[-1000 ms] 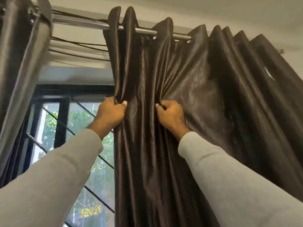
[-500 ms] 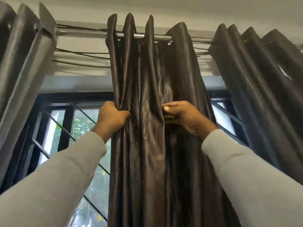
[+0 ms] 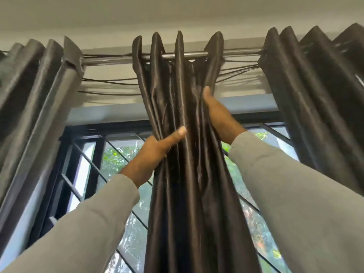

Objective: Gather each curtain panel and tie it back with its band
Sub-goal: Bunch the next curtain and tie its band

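A: Curtain panel, the dark brown satin one, hangs bunched into narrow folds on the silver metal rod, between two other dark panels.

B: And the hands?

A: Left hand has its grip pinching the left folds, thumb across the front. Right hand presses flat against the right edge, fingers straight.

B: Behind it?

A: Black-framed window with green leaves outside.
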Tool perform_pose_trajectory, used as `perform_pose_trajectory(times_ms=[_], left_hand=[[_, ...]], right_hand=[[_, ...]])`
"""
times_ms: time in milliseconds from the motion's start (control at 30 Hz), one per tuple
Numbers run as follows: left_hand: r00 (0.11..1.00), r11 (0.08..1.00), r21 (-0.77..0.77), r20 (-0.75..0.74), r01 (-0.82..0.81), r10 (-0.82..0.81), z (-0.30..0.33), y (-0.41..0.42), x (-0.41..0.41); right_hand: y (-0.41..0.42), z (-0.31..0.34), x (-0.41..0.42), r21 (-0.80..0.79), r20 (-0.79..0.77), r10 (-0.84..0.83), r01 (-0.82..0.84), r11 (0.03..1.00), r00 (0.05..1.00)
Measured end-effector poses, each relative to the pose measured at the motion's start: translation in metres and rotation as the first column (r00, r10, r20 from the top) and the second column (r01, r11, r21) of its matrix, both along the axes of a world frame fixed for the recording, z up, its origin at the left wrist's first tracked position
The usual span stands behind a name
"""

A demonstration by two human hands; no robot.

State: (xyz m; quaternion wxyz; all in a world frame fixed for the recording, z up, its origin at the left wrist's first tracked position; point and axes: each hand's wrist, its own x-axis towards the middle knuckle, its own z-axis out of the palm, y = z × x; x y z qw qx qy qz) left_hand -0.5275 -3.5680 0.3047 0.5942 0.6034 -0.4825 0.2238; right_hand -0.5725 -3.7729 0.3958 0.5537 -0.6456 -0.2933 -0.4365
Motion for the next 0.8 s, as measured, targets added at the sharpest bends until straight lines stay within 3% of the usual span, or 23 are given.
perform_pose_trajectory(times_ms=[100, 333, 467, 533, 700, 800], left_hand=[[0.984, 0.983, 0.053, 0.039, -0.174, 0.172, -0.009, -0.01, -0.002], [0.894, 0.896, 0.015, 0.074, -0.445, 0.443, -0.018, 0.01, 0.003], [0.886, 0.887, -0.014, 0.043, -0.461, 0.461, -0.027, 0.03, 0.017], [0.886, 0.886, -0.037, 0.012, -0.463, 0.463, -0.033, 0.033, 0.021], [0.866, 0.867, 0.0, 0.035, -0.499, 0.498, -0.036, 0.02, 0.01], [0.855, 0.853, 0.067, 0.087, -0.517, 0.511, -0.033, 0.021, 0.004]], right_hand=[[0.045, 0.009, -0.001, -0.041, -0.07, 0.12, -0.123, 0.992, 0.99], [0.115, 0.008, -0.003, -0.239, -0.09, 0.043, -0.063, 0.969, 0.995], [0.105, 0.024, 0.007, -0.01, 0.067, -0.002, 0.003, 1.0, 0.998], [0.105, 0.034, 0.016, 0.065, 0.053, 0.001, -0.004, 0.998, 0.999], [0.165, 0.029, 0.029, -0.217, 0.004, -0.084, 0.083, 0.973, 0.996], [0.169, 0.034, 0.028, -0.283, -0.025, -0.157, 0.143, 0.948, 0.987]])
